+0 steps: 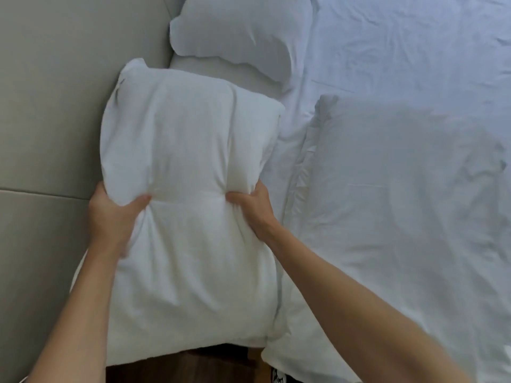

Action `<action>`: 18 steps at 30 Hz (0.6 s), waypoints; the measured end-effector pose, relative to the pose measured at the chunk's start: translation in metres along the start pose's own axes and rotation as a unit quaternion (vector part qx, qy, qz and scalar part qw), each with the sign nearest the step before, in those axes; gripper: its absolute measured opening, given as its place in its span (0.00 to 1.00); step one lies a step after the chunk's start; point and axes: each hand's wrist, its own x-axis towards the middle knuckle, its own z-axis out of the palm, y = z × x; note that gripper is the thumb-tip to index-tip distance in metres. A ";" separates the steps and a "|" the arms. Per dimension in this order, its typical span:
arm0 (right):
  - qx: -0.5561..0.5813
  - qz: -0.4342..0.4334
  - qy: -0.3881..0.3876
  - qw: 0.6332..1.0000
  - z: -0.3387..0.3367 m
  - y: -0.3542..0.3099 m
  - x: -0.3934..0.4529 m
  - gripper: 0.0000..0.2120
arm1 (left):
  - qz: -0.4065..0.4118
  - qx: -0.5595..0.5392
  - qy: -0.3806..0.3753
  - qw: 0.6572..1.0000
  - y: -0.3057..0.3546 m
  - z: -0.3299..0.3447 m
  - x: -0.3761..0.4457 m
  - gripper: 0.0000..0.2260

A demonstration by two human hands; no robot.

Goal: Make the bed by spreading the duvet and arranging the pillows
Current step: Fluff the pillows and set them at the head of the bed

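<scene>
While both hands pinch the held pillow (190, 172) at its waist, left hand (114, 214) at 9 o'clock and right hand (253, 207) at 3 o'clock, fingers dug into the stuffing, it hangs upright over the bed's near edge.

Risk, as judged: grip sits mid-body, so the filling may bunch and the top half flop against the grey headboard (49, 106). A loose set-down could slide it off toward the wooden floor (179, 366) at 6 o'clock.

Second pillow (237, 37) lies at 12 o'clock, near the headboard. Third pillow (401, 189) lies at 3 o'clock, on the duvet (414, 51).

Open room: the gap between headboard and second pillow's lower edge, directly beyond the held one.
</scene>
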 end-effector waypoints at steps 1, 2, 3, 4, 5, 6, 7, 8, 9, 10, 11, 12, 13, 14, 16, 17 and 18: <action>0.013 -0.011 -0.010 1.000 -0.007 -0.013 -0.013 0.21 | 0.010 -0.005 0.012 1.000 0.015 -0.011 -0.011 0.26; 0.025 -0.025 -0.018 0.999 -0.014 -0.025 -0.026 0.19 | 0.023 -0.011 0.026 0.999 0.029 -0.022 -0.022 0.26; 0.033 -0.041 -0.022 0.998 -0.021 -0.038 -0.040 0.19 | 0.035 -0.016 0.041 0.998 0.044 -0.034 -0.033 0.26; 0.039 -0.056 -0.025 0.997 -0.028 -0.052 -0.057 0.19 | 0.044 -0.017 0.054 0.997 0.061 -0.046 -0.046 0.26; 0.048 -0.072 -0.028 0.996 -0.035 -0.066 -0.073 0.19 | 0.052 -0.020 0.064 0.996 0.079 -0.059 -0.059 0.26; 0.056 -0.087 -0.033 0.994 -0.043 -0.081 -0.089 0.19 | 0.067 -0.029 0.071 0.995 0.097 -0.070 -0.072 0.25; 0.063 -0.099 -0.037 0.992 -0.053 -0.095 -0.106 0.20 | 0.083 -0.038 0.074 0.993 0.114 -0.080 -0.085 0.25; 0.070 -0.110 -0.038 0.991 -0.065 -0.109 -0.122 0.21 | 0.100 -0.046 0.075 0.991 0.132 -0.090 -0.098 0.25; 0.076 -0.122 -0.036 0.989 -0.079 -0.123 -0.139 0.23 | 0.114 -0.049 0.075 0.989 0.149 -0.097 -0.112 0.25; 0.080 -0.132 -0.031 0.988 -0.094 -0.135 -0.157 0.24 | 0.123 -0.046 0.075 0.988 0.168 -0.103 -0.126 0.25; 0.085 -0.143 -0.024 0.986 -0.111 -0.145 -0.173 0.26 | 0.131 -0.042 0.074 0.988 0.186 -0.106 -0.140 0.25; 0.089 -0.154 -0.015 0.984 -0.130 -0.154 -0.190 0.27 | 0.141 -0.043 0.069 0.987 0.203 -0.105 -0.156 0.25; 0.090 -0.164 -0.007 0.982 -0.151 -0.161 -0.205 0.27 | 0.150 -0.046 0.062 0.986 0.220 -0.101 -0.172 0.24; 0.092 -0.171 0.002 0.981 -0.175 -0.167 -0.221 0.26 | 0.160 -0.047 0.052 0.985 0.237 -0.094 -0.190 0.24; 0.093 -0.176 0.018 0.980 -0.229 -0.173 -0.249 0.24 | 0.175 -0.052 0.029 0.983 0.267 -0.072 -0.229 0.22; 0.090 -0.177 0.029 0.980 -0.258 -0.173 -0.262 0.23 | 0.180 -0.059 0.015 0.982 0.279 -0.057 -0.249 0.22; 0.087 -0.175 0.042 0.980 -0.288 -0.171 -0.274 0.23 | 0.184 -0.067 0.000 0.981 0.289 -0.039 -0.270 0.23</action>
